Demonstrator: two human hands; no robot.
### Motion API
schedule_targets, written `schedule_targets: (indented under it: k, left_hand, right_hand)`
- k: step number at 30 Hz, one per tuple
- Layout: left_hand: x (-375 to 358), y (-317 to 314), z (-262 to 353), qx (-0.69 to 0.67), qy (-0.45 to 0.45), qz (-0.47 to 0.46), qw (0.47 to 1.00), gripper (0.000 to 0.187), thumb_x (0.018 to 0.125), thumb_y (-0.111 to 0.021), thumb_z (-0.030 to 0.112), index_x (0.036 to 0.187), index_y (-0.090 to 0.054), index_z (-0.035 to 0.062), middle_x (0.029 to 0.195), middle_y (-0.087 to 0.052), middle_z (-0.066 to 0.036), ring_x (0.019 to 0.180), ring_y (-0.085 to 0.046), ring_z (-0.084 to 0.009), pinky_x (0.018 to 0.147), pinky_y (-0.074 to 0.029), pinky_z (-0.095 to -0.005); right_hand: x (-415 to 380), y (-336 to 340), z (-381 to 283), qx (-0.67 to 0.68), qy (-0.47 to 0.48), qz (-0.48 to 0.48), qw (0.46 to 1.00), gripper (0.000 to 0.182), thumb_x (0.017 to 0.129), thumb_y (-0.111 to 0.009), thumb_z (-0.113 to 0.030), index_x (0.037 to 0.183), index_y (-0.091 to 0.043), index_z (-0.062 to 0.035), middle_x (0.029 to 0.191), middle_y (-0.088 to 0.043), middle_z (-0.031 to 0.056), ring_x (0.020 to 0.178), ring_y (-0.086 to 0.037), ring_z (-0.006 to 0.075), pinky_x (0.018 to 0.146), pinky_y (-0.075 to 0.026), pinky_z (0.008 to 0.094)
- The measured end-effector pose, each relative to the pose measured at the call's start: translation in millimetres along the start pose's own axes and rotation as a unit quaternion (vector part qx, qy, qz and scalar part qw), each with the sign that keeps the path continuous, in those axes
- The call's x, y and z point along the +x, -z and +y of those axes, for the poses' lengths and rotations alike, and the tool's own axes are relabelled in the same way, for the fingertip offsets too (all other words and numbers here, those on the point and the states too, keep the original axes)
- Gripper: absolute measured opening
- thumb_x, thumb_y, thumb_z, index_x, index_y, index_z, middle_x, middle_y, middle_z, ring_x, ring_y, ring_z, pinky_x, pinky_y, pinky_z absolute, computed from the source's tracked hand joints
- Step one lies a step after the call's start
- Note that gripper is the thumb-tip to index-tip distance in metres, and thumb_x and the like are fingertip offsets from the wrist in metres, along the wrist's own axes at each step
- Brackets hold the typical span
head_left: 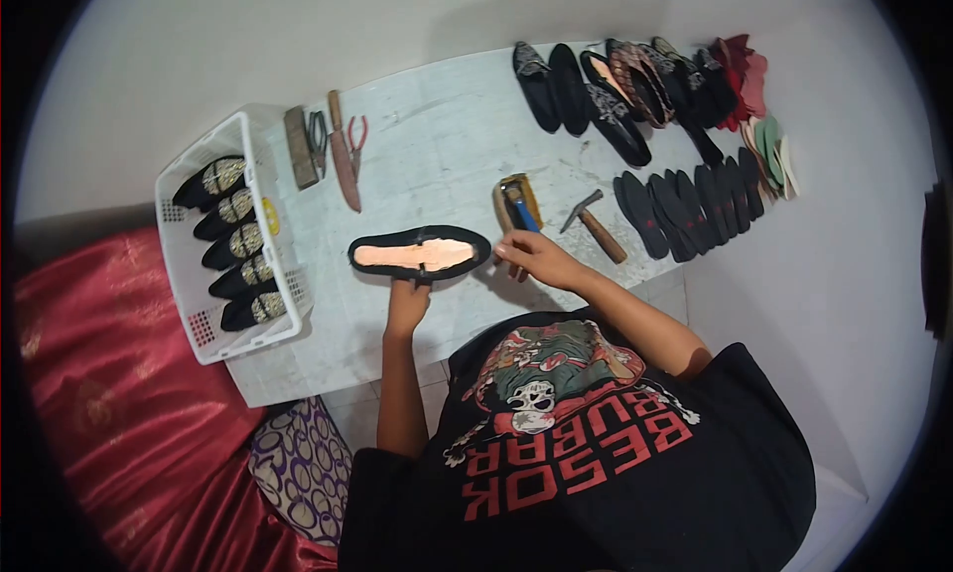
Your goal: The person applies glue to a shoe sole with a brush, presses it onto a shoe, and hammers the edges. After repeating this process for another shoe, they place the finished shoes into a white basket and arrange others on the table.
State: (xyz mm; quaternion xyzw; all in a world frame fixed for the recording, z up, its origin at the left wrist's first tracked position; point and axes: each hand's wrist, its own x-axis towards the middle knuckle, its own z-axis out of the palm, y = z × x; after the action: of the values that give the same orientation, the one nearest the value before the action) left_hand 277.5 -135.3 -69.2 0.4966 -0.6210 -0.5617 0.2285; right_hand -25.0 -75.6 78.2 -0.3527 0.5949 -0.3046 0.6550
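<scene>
My left hand (408,302) grips a black shoe upper (417,274) from below, its underside turned up. A pale peach sole area (412,255) shows inside the black rim, with dark marks across the middle. My right hand (536,262) is at the right end of the shoe, its fingers curled together in a pinch; I cannot tell what is between them. Just beyond it lies a yellow container (536,190) with a blue-handled tool (523,212) and a brown wooden piece. To the right, a hammer (600,234) with a wooden handle rests on the white table (427,125).
A white plastic basket (295,309) on the left holds several black embellished shoes. Behind it lie a dark block (299,147), pliers (356,138) and a wooden-handled knife (343,165). Finished-looking shoes (568,90) and black soles (675,213) line the right side. Red cloth (109,373) hangs at left.
</scene>
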Motion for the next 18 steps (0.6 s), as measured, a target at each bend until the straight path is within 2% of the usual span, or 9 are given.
schedule_targets:
  k: [2, 3, 5, 8, 9, 12, 13, 16, 18]
  left_hand:
    - [-20, 4, 38, 0.05, 0.038, 0.064, 0.996, 0.024, 0.098, -0.065, 0.007, 0.119, -0.062, -0.0023, 0.097, -0.063, -0.007, 0.084, -0.061, -0.0176, 0.081, -0.052, -0.0391]
    - [-30, 4, 49, 0.1, -0.027, 0.112, 0.988, 0.022, 0.098, -0.066, 0.009, 0.118, -0.063, -0.0013, 0.094, -0.063, -0.006, 0.082, -0.06, -0.0165, 0.08, -0.052, -0.0378]
    - [-50, 4, 61, 0.199, -0.155, 0.2, 0.947, 0.02, 0.1, -0.066, 0.013, 0.116, -0.064, 0.0007, 0.089, -0.064, -0.005, 0.078, -0.06, -0.0144, 0.077, -0.051, -0.0351]
    - [-85, -11, 73, 0.1, -0.031, 0.146, 0.984, 0.013, 0.099, -0.066, 0.011, 0.106, -0.065, -0.0002, 0.093, -0.069, -0.015, 0.082, -0.066, -0.0264, 0.077, -0.051, -0.0391]
    - [-90, -19, 82, 0.084, -0.022, 0.12, 0.989, 0.012, 0.099, -0.066, 0.011, 0.104, -0.066, 0.0, 0.092, -0.069, -0.014, 0.081, -0.066, -0.0253, 0.077, -0.051, -0.0382]
    - [-95, -48, 101, 0.042, -0.016, 0.027, 0.999, 0.011, 0.1, -0.065, 0.011, 0.1, -0.067, 0.0005, 0.09, -0.07, -0.012, 0.08, -0.067, -0.0227, 0.077, -0.052, -0.0357]
    - [-89, -60, 102, 0.033, -0.032, -0.01, 0.999, 0.011, 0.101, -0.065, 0.012, 0.099, -0.067, 0.0007, 0.091, -0.07, -0.012, 0.081, -0.067, -0.0224, 0.077, -0.053, -0.0349]
    - [-69, -95, 136, 0.032, -0.074, -0.094, 0.992, 0.014, 0.103, -0.061, 0.011, 0.098, -0.068, 0.0002, 0.09, -0.07, -0.011, 0.083, -0.068, -0.0215, 0.078, -0.053, -0.0332]
    - [-57, -122, 162, 0.036, -0.089, -0.124, 0.988, 0.016, 0.105, -0.058, 0.011, 0.098, -0.068, -0.0005, 0.087, -0.07, -0.009, 0.082, -0.066, -0.0185, 0.077, -0.051, -0.0316]
  right_hand:
    - [-27, 27, 41, -0.048, -0.026, 0.012, 0.998, 0.038, 0.103, -0.067, -0.042, 0.098, -0.067, -0.0044, 0.087, -0.069, 0.0042, 0.076, -0.065, 0.0117, 0.064, -0.054, 0.0309]
    - [-41, 39, 62, -0.073, -0.037, 0.014, 0.997, 0.037, 0.103, -0.067, -0.04, 0.091, -0.067, -0.0051, 0.084, -0.069, 0.0037, 0.075, -0.065, 0.0115, 0.063, -0.053, 0.0312]
    - [-69, 55, 107, -0.1, -0.079, 0.082, 0.988, 0.036, 0.101, -0.07, -0.035, 0.082, -0.065, -0.0047, 0.075, -0.068, 0.0052, 0.07, -0.065, 0.0153, 0.064, -0.052, 0.0352]
    - [-99, 70, 137, -0.349, 0.018, 0.219, 0.911, 0.04, 0.098, -0.072, -0.037, 0.08, -0.065, -0.0027, 0.071, -0.068, 0.0093, 0.063, -0.065, 0.0203, 0.064, -0.052, 0.0384]
    - [-104, 76, 122, -0.372, -0.094, 0.198, 0.902, 0.041, 0.096, -0.072, -0.037, 0.078, -0.066, -0.0011, 0.073, -0.069, 0.0138, 0.064, -0.066, 0.026, 0.066, -0.052, 0.0424]
    - [-89, 107, 152, -0.203, -0.145, 0.163, 0.955, 0.039, 0.095, -0.071, -0.037, 0.079, -0.068, -0.0017, 0.073, -0.07, 0.0137, 0.068, -0.067, 0.0275, 0.067, -0.053, 0.0437]
    - [-85, 112, 139, -0.212, -0.182, 0.127, 0.952, 0.031, 0.094, -0.071, -0.032, 0.087, -0.071, -0.0014, 0.078, -0.071, 0.0137, 0.076, -0.069, 0.0271, 0.071, -0.053, 0.0429]
    - [-84, 118, 136, -0.253, -0.021, 0.137, 0.957, 0.027, 0.094, -0.073, -0.027, 0.096, -0.071, -0.0007, 0.086, -0.072, 0.0144, 0.082, -0.07, 0.026, 0.076, -0.054, 0.0406]
    - [-87, 130, 142, -0.231, -0.032, 0.139, 0.962, 0.025, 0.092, -0.073, -0.021, 0.104, -0.069, -0.0003, 0.092, -0.072, 0.0155, 0.087, -0.07, 0.0285, 0.081, -0.054, 0.0399]
